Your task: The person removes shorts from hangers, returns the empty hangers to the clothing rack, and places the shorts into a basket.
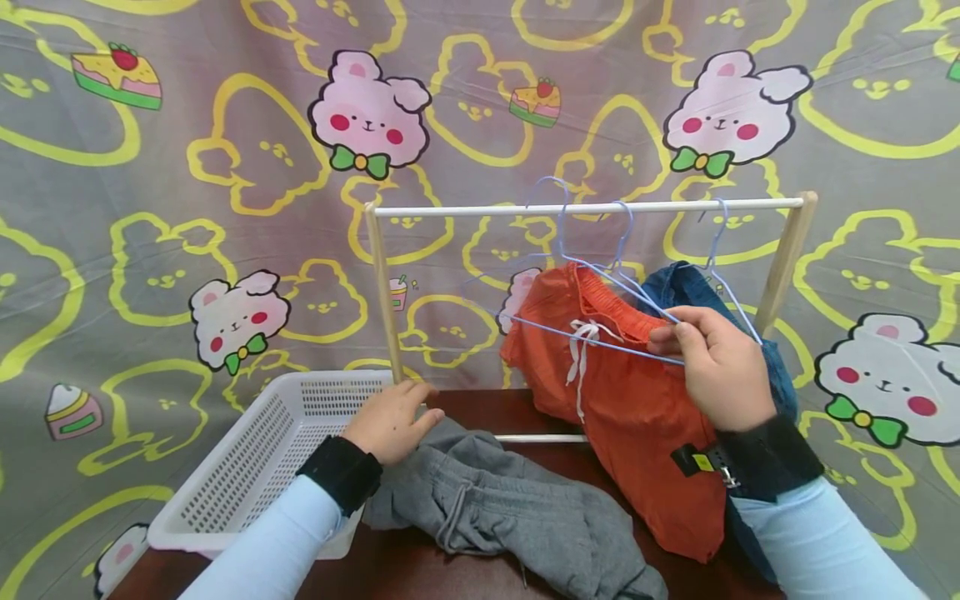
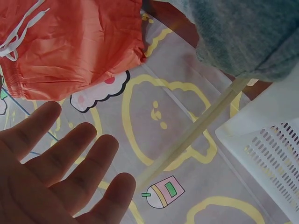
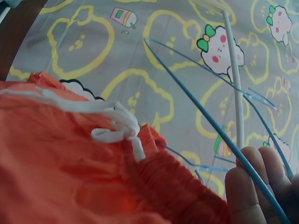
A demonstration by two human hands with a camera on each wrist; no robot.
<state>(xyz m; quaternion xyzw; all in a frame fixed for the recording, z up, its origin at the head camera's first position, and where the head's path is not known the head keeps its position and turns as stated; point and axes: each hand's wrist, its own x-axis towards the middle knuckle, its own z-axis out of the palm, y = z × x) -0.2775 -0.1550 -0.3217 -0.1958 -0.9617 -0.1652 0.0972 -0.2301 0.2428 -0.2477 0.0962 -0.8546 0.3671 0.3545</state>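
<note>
My right hand [image 1: 723, 367] pinches one end of a blue wire hanger [image 3: 210, 120], with no garment visible on its bars. Behind that hanger, orange shorts [image 1: 637, 450] with a white drawstring hang below the rack's white rod [image 1: 465, 210]. To their right, a blue denim garment [image 1: 780, 375] hangs from another blue hanger [image 1: 716, 242], partly covered by the shorts and my hand. My left hand [image 1: 393, 421] holds nothing; its fingers are spread in the left wrist view. It hovers between a white basket [image 1: 225, 467] and grey drawstring pants [image 1: 525, 517] lying on the table.
The rack's wooden left post [image 1: 385, 292] stands just beyond my left hand, and its right post [image 1: 783, 258] behind the denim. A lower white bar [image 1: 540, 438] crosses near the dark red table [image 1: 420, 567]. A patterned curtain [image 1: 480, 67] hangs behind everything.
</note>
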